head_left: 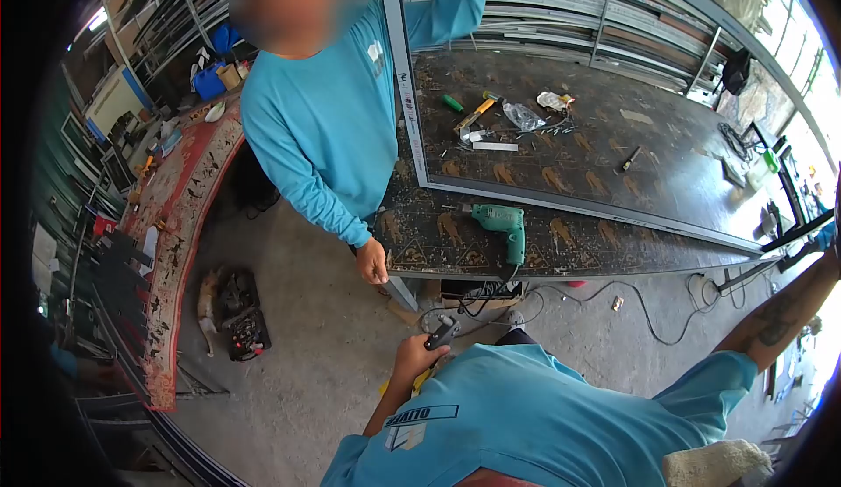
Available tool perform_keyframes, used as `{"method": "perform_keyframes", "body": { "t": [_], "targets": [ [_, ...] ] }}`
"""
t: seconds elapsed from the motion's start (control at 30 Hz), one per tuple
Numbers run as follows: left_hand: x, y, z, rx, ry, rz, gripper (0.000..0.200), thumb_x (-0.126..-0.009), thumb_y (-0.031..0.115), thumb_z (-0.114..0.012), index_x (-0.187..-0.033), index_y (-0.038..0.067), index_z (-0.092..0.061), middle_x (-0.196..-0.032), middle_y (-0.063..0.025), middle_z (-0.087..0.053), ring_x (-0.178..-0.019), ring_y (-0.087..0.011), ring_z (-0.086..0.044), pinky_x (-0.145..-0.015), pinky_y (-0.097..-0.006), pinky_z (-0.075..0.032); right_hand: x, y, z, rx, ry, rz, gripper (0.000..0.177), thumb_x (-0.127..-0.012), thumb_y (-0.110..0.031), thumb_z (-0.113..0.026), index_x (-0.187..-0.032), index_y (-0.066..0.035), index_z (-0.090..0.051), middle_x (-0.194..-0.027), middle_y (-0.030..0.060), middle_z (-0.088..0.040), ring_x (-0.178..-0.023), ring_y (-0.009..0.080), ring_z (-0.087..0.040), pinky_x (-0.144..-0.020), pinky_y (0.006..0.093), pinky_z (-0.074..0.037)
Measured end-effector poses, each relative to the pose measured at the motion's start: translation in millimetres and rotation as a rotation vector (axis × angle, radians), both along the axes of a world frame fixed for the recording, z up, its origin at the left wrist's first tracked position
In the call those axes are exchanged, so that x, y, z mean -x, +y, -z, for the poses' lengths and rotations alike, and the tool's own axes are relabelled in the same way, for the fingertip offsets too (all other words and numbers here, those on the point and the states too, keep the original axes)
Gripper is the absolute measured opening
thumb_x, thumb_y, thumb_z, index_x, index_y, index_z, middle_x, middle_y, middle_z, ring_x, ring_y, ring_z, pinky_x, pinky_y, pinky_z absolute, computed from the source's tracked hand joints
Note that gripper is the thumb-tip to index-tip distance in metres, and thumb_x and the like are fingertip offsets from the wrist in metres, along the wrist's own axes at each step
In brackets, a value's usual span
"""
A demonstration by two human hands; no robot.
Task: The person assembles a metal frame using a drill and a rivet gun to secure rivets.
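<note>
My left hand (pixel 416 356) is closed around a small dark handheld tool (pixel 443 333) in front of my body. My right arm reaches to the far right, where my right hand (pixel 834 246) lies at the dark image edge beside the frame's lower right corner; its fingers cannot be made out. A large grey metal frame (pixel 561 204) stands tilted over the dark worktable (pixel 429 264). On the near part of the table lies a green power drill (pixel 504 222), its cord hanging over the edge.
Across the table, a co-worker (pixel 328 137) in a teal shirt stands with one hand (pixel 372 261) at the table corner and the other arm raised behind the frame. A hammer (pixel 476 116) and plastic bag (pixel 523 116) lie on the table. Left are a red bench (pixel 186 202) and toolbox (pixel 248 334). Cords (pixel 653 334) cross the floor.
</note>
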State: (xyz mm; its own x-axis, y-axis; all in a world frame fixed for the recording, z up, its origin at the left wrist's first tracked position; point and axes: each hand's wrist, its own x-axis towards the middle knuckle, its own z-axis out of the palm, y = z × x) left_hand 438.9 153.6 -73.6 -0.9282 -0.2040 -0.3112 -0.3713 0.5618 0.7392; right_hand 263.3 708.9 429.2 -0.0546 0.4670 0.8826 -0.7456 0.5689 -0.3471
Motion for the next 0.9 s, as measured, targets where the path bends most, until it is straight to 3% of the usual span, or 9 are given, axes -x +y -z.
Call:
{"method": "perform_keyframes", "body": {
  "t": [0.03,0.07,0.2,0.37,0.47,0.53,0.6,0.8,0.9],
  "targets": [
    [-1,2,-1,-0.001,0.001,0.006,0.046,-0.071,0.047,-0.075,-0.079,0.003,-0.068,-0.069,-0.0155,-0.066,-0.067,-0.0330,-0.066,-0.062,-0.0407,-0.049,-5,-42,10,0.041,-0.261,0.126,0.073,-0.090,-0.055,-0.052,-0.146,-0.020,-0.022,-0.123,0.0250,-0.053,-0.116,0.0322,-0.052,-0.099,0.0544,-0.037],
    [-5,4,-1,-0.006,-0.005,0.008,0.046,-0.071,0.047,-0.075,-0.079,0.003,-0.068,-0.069,-0.0155,-0.066,-0.067,-0.0330,-0.066,-0.062,-0.0407,-0.049,18,3,40,-0.096,-0.286,0.116,0.047,-0.092,-0.039,-0.052,-0.131,-0.014,-0.044,-0.113,0.0164,-0.059,-0.105,0.0232,-0.056,-0.089,0.0430,-0.043],
    [-3,6,-1,0.028,0.080,0.020,0.049,-0.071,0.050,-0.074,-0.081,0.002,-0.068,-0.068,-0.0162,-0.065,-0.067,-0.0336,-0.065,-0.062,-0.0409,-0.049,49,-81,164,-0.220,-0.706,-0.098,0.029,-0.093,-0.018,-0.050,-0.115,-0.004,-0.065,-0.079,0.0058,-0.065,-0.075,0.0147,-0.062,-0.072,0.0269,-0.050],
    [-18,11,-9,-0.021,0.052,-0.004,0.052,-0.069,0.053,-0.074,-0.079,0.002,-0.067,-0.065,-0.0145,-0.065,-0.063,-0.0306,-0.066,-0.059,-0.0393,-0.049,50,-184,225,-0.557,-0.864,-0.168,0.031,-0.087,-0.007,-0.065,-0.117,-0.004,-0.064,-0.083,0.0049,-0.067,-0.075,0.0078,-0.060,-0.071,0.0236,-0.049],
    [-31,8,-19,0.011,0.016,-0.004,0.050,-0.069,0.051,-0.074,-0.077,0.002,-0.067,-0.062,-0.0113,-0.064,-0.058,-0.0255,-0.065,-0.057,-0.0368,-0.048,62,-193,204,-0.395,-0.846,-0.113,0.034,-0.087,-0.011,-0.064,-0.120,-0.005,-0.061,-0.089,0.0137,-0.070,-0.079,0.0157,-0.067,-0.071,0.0290,-0.052],
    [-38,8,-22,-0.025,0.030,-0.069,0.043,-0.070,0.045,-0.075,-0.076,0.003,-0.067,-0.061,-0.0087,-0.064,-0.055,-0.0211,-0.063,-0.055,-0.0344,-0.048,67,-205,193,-0.710,-0.728,-0.238,0.046,-0.091,-0.026,-0.062,-0.129,-0.004,-0.053,-0.107,0.0222,-0.066,-0.099,0.0280,-0.066,-0.084,0.0351,-0.050],
    [-41,8,-24,0.017,0.024,-0.077,0.039,-0.070,0.042,-0.075,-0.076,0.003,-0.067,-0.061,-0.0082,-0.064,-0.055,-0.0204,-0.062,-0.055,-0.0337,-0.048,62,-224,202,-0.988,-1.182,-0.581,0.061,-0.095,-0.044,-0.051,-0.137,-0.001,-0.043,-0.124,0.0268,-0.056,-0.117,0.0351,-0.056,-0.097,0.0406,-0.044],
    [-50,-3,-11,0.042,-0.060,-0.151,0.031,-0.071,0.034,-0.076,-0.076,0.004,-0.068,-0.060,-0.0071,-0.065,-0.055,-0.0200,-0.064,-0.055,-0.0322,-0.049,58,-260,236,-1.604,-1.270,-0.505,0.074,-0.095,-0.059,-0.035,-0.139,0.001,-0.039,-0.135,0.0261,-0.047,-0.124,0.0368,-0.049,-0.105,0.0435,-0.037],
    [-49,-7,13,0.026,-0.116,-0.131,0.034,-0.071,0.035,-0.077,-0.077,0.003,-0.068,-0.062,-0.0081,-0.066,-0.059,-0.0212,-0.066,-0.058,-0.0326,-0.050,20,-338,243,-1.497,-1.307,-1.029,0.071,-0.094,-0.053,-0.046,-0.136,0.005,-0.041,-0.137,0.0263,-0.045,-0.123,0.0393,-0.049,-0.102,0.0437,-0.040]
  ]
}}
